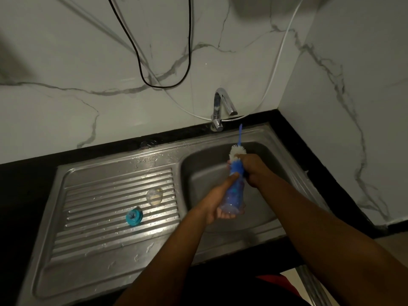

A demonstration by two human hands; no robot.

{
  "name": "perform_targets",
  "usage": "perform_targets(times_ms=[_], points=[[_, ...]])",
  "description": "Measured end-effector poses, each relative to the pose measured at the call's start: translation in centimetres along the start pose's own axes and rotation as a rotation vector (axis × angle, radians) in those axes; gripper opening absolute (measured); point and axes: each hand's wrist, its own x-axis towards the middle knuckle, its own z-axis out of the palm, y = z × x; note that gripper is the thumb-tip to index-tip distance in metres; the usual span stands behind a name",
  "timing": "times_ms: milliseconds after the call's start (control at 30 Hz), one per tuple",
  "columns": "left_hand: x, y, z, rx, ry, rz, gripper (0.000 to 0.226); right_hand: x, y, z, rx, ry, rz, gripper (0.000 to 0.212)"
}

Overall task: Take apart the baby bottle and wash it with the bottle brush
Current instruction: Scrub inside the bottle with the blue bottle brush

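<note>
Left hand (pixel 217 204) grips the bottle (pixel 234 193) by its base over the sink (pixel 198 166), long axis pointing away toward the faucet (pixel 220 107). Right hand (pixel 254 171) is curled round the bottle brush (pixel 237 151), right at the bottle's far end.

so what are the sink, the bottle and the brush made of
The sink looks like stainless steel: brushed grey, with bright glints on its ribbed drainboard. The bottle is probably blue-tinted clear plastic, since it lets light through. The bottle brush has white bristles, perhaps nylon, on a thin blue handle that looks plastic; blur leaves this open.
</note>
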Motion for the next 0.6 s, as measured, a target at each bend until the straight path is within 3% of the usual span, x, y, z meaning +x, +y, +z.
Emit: perform_targets(times_ms=[133, 200, 267, 333, 400, 500, 600], points=[[-0.1, -0.2, 0.9, 0.500, 0.208, 0.074, 0.041, 0.2, 0.5, -1.0, 0.127, 0.095, -0.101, 0.026], [0.1, -1.0, 1.2, 0.592, 0.278, 0.171, 0.044, 0.1, 0.5, -1.0, 0.180, 0.106, -0.134, 0.029], [-0.1, -1.5, 0.6, 0.424, 0.230, 0.147, 0.047, -0.3, 0.1, -0.2, 0.080, 0.078, -0.049, 0.026], [-0.5, -1.8, -0.3, -0.054, -0.047, 0.022, 0.058, -0.4, -0.1, 0.2, -0.031, 0.024, 0.046, 0.029], [-0.7, -2.4, -1.6, -0.299, -0.247, -0.036, 0.066, -0.1, 0.1, 0.3, 0.038, -0.047, 0.084, 0.025], [-0.7, -2.9, -1.8, -0.049, -0.159, -0.054, 0.052, -0.3, 1.2, 0.4, 0.160, -0.115, -0.104, 0.022], [-0.2, -2.7, -1.4, 0.297, 0.083, 0.030, 0.035, 0.2, 1.3, 0.7, 0.065, 0.000, -0.239, 0.027]])
